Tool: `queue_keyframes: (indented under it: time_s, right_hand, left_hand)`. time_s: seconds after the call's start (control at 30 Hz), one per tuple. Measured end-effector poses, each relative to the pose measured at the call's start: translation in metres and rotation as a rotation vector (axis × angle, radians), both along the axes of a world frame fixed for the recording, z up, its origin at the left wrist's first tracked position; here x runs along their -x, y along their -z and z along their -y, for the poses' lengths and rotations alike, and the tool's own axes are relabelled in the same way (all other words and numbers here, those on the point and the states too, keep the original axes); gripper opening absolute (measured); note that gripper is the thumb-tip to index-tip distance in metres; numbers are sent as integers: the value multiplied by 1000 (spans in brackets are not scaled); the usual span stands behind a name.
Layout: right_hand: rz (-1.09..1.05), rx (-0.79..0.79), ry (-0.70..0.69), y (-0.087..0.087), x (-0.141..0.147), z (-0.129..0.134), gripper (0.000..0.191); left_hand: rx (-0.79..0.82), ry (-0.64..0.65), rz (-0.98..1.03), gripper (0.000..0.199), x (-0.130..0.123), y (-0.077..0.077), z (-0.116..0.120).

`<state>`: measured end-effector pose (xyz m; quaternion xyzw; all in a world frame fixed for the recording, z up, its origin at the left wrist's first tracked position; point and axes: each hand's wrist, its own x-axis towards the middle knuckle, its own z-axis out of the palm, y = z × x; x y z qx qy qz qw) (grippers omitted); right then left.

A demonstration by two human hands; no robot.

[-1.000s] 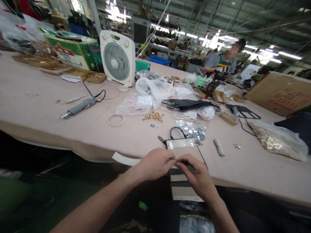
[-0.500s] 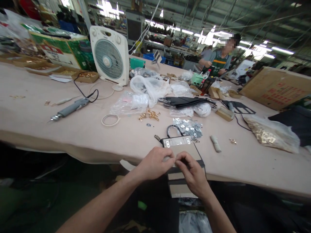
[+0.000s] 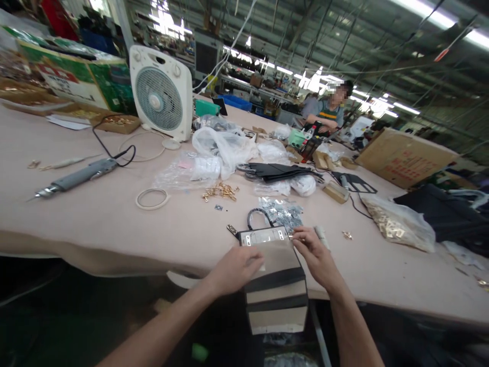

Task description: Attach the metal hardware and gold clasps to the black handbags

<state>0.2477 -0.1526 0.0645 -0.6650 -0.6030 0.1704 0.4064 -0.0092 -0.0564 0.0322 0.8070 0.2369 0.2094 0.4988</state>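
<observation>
The left hand [image 3: 239,267] is over the left side of the tan-and-black bag panel [image 3: 280,257], its fingers drawn close on a pale strip [image 3: 181,280] that shows at the fingertips and again beyond the wrist. The right hand [image 3: 311,250] is at the panel's upper right edge, thumb and fingers nearly together; whether they pinch anything, I cannot tell. The panel lies at the front of the cloth-covered table [image 3: 194,232], its lower end over the edge, its black handle [image 3: 248,220] pointing away. Small silver metal plates [image 3: 284,214] lie just beyond it; gold-coloured hardware [image 3: 221,191] and a tape roll [image 3: 138,200] lie farther left.
</observation>
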Motion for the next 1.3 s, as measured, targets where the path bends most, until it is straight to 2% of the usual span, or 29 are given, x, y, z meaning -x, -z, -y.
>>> queue_keyframes:
  time_s: [0.07,0.13,0.27,0.6,1.07,1.17,1.3]
  right_hand:
    - [27,72,-49,6,-20,-22,21]
    - [36,162,-99,14,-32,-39,24]
    - [36,288,-190,24,-46,-57,25]
    - [55,305,-246,30,-56,-73,27]
    - [38,253,-240,42,-55,-70,24]
    - [-27,268,-192,45,-54,-70,32]
    - [-223,380,-119,51,-54,-73,55]
  left_hand:
    - [-147,48,-104,22,-14,11,6]
    - [-268,40,-220,22,-24,22,11]
    - [-377,3,-282,21,-27,35,14]
    - [-392,16,-272,19,-25,37,11]
    - [-393,-4,-276,18,-24,33,12]
    - [-380,3,-272,17,-23,33,11]
    - [-352,11,-228,18,-22,35,11]
